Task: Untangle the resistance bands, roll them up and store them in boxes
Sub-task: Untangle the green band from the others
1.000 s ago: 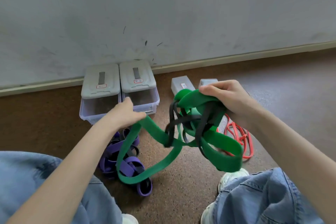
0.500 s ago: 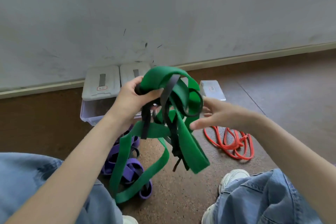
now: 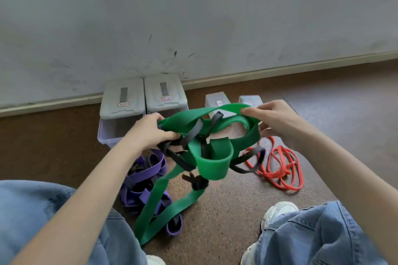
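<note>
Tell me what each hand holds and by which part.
Both hold the tangled green band. The left hand grips it, with the black band, at the tangle's left end; the right hand pinches its upper loop at the right.

Bare forearms, no sleeves reaching the wrists of the left hand [image 3: 148,133] or right hand [image 3: 277,118] — faded blue jeans [image 3: 323,234] with pale stitched seams — white sneakers [image 3: 277,211], slightly scuffed.

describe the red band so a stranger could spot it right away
Start at the wall's baseboard and come down the brown floor, past the small boxes. The red band lies there in thin loose loops, untouched, far thinner than the green band.
</note>
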The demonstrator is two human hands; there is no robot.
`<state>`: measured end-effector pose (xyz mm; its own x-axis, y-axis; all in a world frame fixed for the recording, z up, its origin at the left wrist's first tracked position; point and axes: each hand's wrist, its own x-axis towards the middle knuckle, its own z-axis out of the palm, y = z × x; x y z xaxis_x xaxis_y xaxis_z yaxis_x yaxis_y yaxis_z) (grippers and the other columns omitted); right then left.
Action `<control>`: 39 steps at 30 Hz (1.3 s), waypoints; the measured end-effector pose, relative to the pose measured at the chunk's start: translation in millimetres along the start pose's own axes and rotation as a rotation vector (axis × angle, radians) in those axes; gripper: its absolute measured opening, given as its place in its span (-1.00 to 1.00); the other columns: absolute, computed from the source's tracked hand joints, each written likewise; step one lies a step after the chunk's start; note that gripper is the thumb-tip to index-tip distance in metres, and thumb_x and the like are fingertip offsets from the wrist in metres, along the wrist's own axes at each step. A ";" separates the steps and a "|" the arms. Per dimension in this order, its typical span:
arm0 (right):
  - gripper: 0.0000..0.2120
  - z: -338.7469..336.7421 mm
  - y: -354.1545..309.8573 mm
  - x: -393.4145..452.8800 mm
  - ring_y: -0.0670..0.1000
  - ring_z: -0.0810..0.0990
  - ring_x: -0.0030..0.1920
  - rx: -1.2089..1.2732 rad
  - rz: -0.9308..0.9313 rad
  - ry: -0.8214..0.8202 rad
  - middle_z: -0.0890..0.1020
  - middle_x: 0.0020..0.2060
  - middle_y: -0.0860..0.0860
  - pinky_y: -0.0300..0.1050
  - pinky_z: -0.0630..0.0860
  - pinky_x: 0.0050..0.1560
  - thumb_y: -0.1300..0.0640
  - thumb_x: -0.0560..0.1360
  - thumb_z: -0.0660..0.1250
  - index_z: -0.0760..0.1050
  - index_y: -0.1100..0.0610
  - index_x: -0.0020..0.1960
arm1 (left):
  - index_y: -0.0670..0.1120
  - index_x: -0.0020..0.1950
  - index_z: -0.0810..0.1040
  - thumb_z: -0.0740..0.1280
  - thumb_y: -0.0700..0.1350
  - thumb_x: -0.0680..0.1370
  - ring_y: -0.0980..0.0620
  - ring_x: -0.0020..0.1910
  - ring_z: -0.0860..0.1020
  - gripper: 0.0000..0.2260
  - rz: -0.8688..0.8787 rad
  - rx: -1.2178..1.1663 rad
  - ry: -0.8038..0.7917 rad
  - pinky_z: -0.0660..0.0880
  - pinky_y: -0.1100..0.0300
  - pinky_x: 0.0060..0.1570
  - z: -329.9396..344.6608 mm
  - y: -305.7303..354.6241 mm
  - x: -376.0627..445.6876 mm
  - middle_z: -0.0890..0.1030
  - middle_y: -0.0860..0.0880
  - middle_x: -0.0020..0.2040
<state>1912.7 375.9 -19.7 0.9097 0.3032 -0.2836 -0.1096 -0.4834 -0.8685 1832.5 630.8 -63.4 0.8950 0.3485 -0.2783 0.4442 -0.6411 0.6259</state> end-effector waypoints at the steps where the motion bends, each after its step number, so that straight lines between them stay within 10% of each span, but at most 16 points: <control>1: -0.73 1.0 0.3 1.7 -0.05 0.60 -0.47 -0.023 0.001 0.048 0.66 -0.34 0.12 -0.26 0.49 -0.49 0.02 0.46 0.39 0.60 0.25 -0.14 | -0.04 0.13 0.46 0.48 0.02 0.39 -0.01 0.03 0.55 -0.61 0.020 0.009 -0.063 0.50 0.10 0.03 2.3 4.6 -3.3 0.56 -0.07 0.12; 7: -0.82 5.1 3.1 0.3 -0.08 0.45 -0.55 0.169 0.168 0.089 0.49 -0.45 0.03 -0.33 0.36 -0.57 0.16 0.57 0.17 0.44 0.20 -0.16 | 0.37 0.35 0.28 0.51 0.06 0.34 0.20 0.25 0.48 -0.32 0.235 -0.611 -0.800 0.47 0.24 0.16 2.1 20.2 -29.7 0.48 0.26 0.27; 12: -0.82 8.9 -4.3 -6.4 -0.05 0.51 -0.56 0.349 0.239 -0.007 0.55 -0.49 0.03 -0.33 0.44 -0.53 0.14 0.57 0.17 0.48 0.16 -0.15 | -0.03 -0.01 0.67 0.42 0.03 0.44 -0.02 -0.02 0.60 -0.80 0.343 -0.301 -0.256 0.49 -0.03 0.06 51.4 35.3 -31.9 0.66 -0.09 -0.02; 16: -0.82 2.8 -4.6 -2.9 0.02 0.59 -0.27 0.187 0.132 0.015 0.61 -0.22 0.09 -0.13 0.60 -0.26 0.16 0.53 0.29 0.52 0.25 0.04 | 0.00 -0.26 0.66 0.39 0.17 0.42 -0.09 -0.28 0.58 -0.74 0.171 -0.058 -0.036 0.41 0.09 -0.31 39.9 18.5 -18.6 0.65 -0.08 -0.28; 19: -0.87 8.0 -3.8 -3.4 -0.02 0.64 -0.33 0.072 0.082 -0.016 0.63 -0.15 0.13 -0.19 0.58 -0.36 0.20 0.50 0.33 0.53 0.24 0.00 | 0.04 -0.06 0.63 0.39 0.19 0.42 -0.08 -0.08 0.56 -0.75 0.129 0.356 0.135 0.39 0.18 -0.23 32.6 13.7 -20.0 0.50 -0.06 0.02; 23: -0.88 14.0 -3.4 0.0 0.00 0.61 -0.36 0.106 0.080 0.016 0.62 -0.16 0.14 -0.23 0.53 -0.44 0.20 0.52 0.31 0.51 0.24 0.01 | 0.06 0.15 0.55 0.39 -0.02 0.48 -0.04 0.09 0.53 -0.75 0.197 0.305 -0.011 0.43 0.20 0.02 26.1 19.2 -25.7 0.37 -0.05 0.26; 28: -0.91 11.3 -5.6 -0.6 0.02 0.54 -0.34 0.181 0.024 0.124 0.55 -0.20 0.13 -0.16 0.50 -0.39 0.22 0.54 0.27 0.49 0.24 -0.02 | 0.11 -0.06 0.59 0.35 -0.22 0.47 0.30 -0.23 0.49 -0.79 0.222 -0.256 -0.141 0.52 0.28 -0.13 15.1 31.0 -28.9 0.59 0.11 -0.06; 32: -0.89 11.3 -22.7 -11.4 0.07 0.58 -0.40 0.496 0.013 0.053 0.49 -0.18 0.18 -0.12 0.58 -0.40 0.24 0.55 0.23 0.44 0.30 0.00 | 0.33 0.04 0.52 0.44 0.19 0.38 0.35 0.05 0.49 -0.73 0.330 -0.376 -0.422 0.39 0.46 -0.04 16.1 37.4 -32.8 0.50 0.24 0.15; 35: -0.88 24.8 -29.7 -21.1 0.04 0.60 -0.46 0.407 -0.055 0.022 0.50 -0.15 0.14 -0.16 0.52 -0.49 0.21 0.55 0.25 0.39 0.26 0.03 | 0.45 0.05 0.49 0.42 0.36 0.23 0.14 0.39 0.28 -0.59 0.389 -0.272 -0.576 0.29 0.09 0.34 37.5 43.1 -37.4 0.22 0.22 0.42; 39: -0.84 39.9 -25.3 -26.7 0.07 0.67 -0.24 0.438 -0.087 -0.014 0.53 -0.20 0.05 -0.08 0.61 -0.27 0.20 0.52 0.31 0.38 0.22 0.04 | 0.26 0.06 0.53 0.51 0.15 0.29 0.04 0.26 0.46 -0.63 0.364 -0.290 -0.260 0.43 -0.05 0.24 64.8 45.1 -36.2 0.51 -0.01 0.25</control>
<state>1875.2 412.8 -6.4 0.9180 0.3395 -0.2049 -0.1952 -0.0630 -0.9787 1822.7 545.0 -72.3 0.9859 -0.0655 -0.1540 0.1070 -0.4607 0.8811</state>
